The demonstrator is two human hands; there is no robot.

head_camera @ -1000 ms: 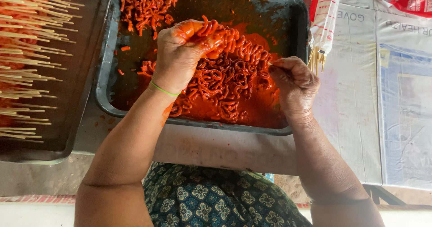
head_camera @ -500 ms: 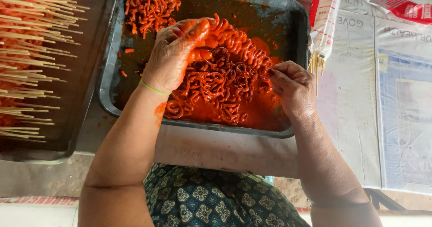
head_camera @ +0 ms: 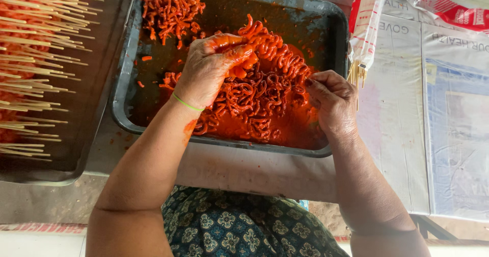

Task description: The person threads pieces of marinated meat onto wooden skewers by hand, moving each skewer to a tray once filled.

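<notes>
Skewers [head_camera: 35, 63] are sitting well off to the left of the left-hand fingers, loaded and lying in a dark tray [head_camera: 76, 150], sticks running roughly left-right with bare ends pointing toward the middle pan.

Left hand [head_camera: 206, 76] is hovering over the grey pan [head_camera: 122, 112], and its fingers [head_camera: 232, 48] are clamped on a curly clump of the red marinated strips [head_camera: 265, 89], all slick with sauce. The strips are curling every which way, so no real long axis on the pile; it's heaped just right of and under those fingers, with a smaller heap [head_camera: 170, 7] up beyond them.

Right hand [head_camera: 331, 102] is resting at the pan's right end, fingers pinched together near the strips. Looks like they're pinching a thin stick, but I honestly can't tell which way it's pointing since it's mostly hidden.

What could go wrong, I reckon: greasy fingers letting the clump slide back, a sharp tip jabbing a fingertip, or sauce dripping onto the counter [head_camera: 244, 168]. The bag of spare sticks [head_camera: 364, 28] is sitting just right of the right fingers, tips down, easy to knock.
</notes>
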